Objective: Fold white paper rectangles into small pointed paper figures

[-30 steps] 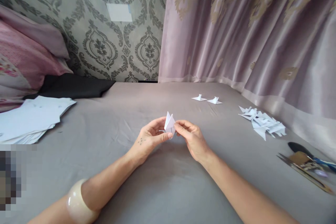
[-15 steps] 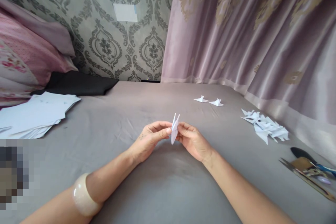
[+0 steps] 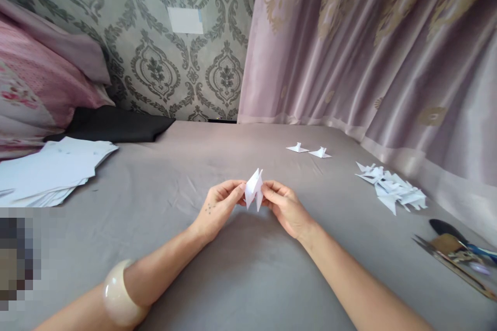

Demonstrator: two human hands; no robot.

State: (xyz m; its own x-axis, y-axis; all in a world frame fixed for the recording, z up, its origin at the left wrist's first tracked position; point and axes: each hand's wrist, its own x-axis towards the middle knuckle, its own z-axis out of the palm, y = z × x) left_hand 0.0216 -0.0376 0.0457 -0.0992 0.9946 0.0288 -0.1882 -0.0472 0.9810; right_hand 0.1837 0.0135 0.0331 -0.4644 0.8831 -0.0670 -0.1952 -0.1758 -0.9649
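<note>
Between my two hands, above the grey sheet, is a small piece of folded white origami paper with pointed flaps at top and bottom. My left hand pinches its left side between thumb and fingers. The opposite side is gripped by my right hand, whose fingertips are partly hidden behind the paper. Two finished-looking origami birds stand farther back on the sheet, to the right of my hands.
A heap of folded paper figures lies at the right. Nearer me are scissors among small items. White paper sheets are stacked at the left, beside a folded black cloth. Patterned curtains hang along the right.
The folded paper has turned and its flaps have spread apart, so it looks wider. My left hand has shifted slightly left; my right hand stays nearly in place.
</note>
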